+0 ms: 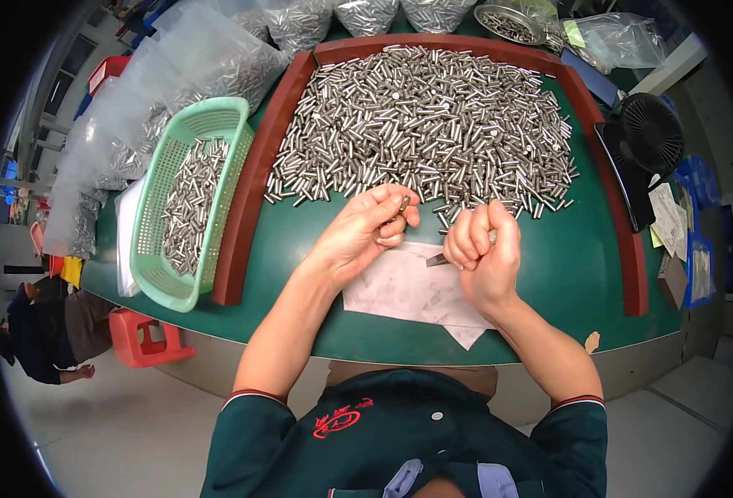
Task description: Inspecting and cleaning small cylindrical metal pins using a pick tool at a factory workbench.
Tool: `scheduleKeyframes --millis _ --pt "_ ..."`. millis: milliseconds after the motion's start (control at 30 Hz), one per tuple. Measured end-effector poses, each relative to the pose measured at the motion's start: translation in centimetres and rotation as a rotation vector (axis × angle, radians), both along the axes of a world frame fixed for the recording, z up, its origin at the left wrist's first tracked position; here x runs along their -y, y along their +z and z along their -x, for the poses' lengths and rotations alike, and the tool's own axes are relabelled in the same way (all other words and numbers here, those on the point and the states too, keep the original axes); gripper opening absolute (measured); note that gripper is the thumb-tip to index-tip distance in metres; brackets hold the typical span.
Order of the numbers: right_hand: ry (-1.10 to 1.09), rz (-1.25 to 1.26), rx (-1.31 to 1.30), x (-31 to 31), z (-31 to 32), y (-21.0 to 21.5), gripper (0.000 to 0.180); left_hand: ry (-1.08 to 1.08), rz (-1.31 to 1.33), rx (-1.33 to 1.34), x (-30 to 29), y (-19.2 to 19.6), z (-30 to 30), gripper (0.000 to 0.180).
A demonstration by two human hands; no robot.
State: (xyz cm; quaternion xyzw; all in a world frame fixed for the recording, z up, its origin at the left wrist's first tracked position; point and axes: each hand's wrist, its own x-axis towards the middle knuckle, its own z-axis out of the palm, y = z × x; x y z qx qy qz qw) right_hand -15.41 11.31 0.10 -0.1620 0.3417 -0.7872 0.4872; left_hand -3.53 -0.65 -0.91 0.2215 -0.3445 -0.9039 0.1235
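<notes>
My left hand (365, 226) is closed in a pinch on a small metal pin (404, 204), just in front of the pile's near edge. My right hand (489, 259) is curled around a tool whose flat grey metal end (438, 260) sticks out toward the left; its handle is hidden in the fist, so its kind does not show. Beneath the hands, a stained whitish cloth (399, 292) lies on the green tabletop (300, 274). Beyond them spreads a large heap of short shiny metal pins (424, 116).
Dark red rails (254, 183) border the pile on three sides. A green basket (152, 241) with more pins stands left, beside clear bags of pins (217, 58). At right are a black fan (650, 133) and papers (669, 220). Another person (47, 332) is by a red stool (138, 340).
</notes>
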Motion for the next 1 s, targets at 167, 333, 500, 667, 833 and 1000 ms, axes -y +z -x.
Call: scheduleKeyframes --millis 167,333,500,667,833,1000 --pt "0.001 -0.017 -0.018 -0.1 0.0 0.2 0.042 0.001 0.011 0.008 -0.2 0.0 0.1 0.014" --pt "-0.006 -0.010 -0.029 -0.1 -0.1 0.1 0.041 0.001 0.126 0.061 -0.6 0.6 0.1 0.017" --pt "-0.009 -0.009 -0.003 -0.1 0.1 0.0 0.041 -0.129 0.592 0.263 -2.4 2.3 -0.6 0.013" --pt "0.000 -0.010 -0.017 -0.1 0.1 0.3 0.041 -0.298 1.653 0.554 -5.4 0.9 -2.1 0.015" --pt "0.015 0.012 0.055 -0.2 0.4 0.0 0.040 -0.198 1.683 0.586 -6.0 1.4 -2.1 0.019" --pt "-0.012 0.022 0.099 -0.4 0.1 0.0 0.039 -0.075 1.625 0.573 -6.2 0.6 -2.5 0.012"
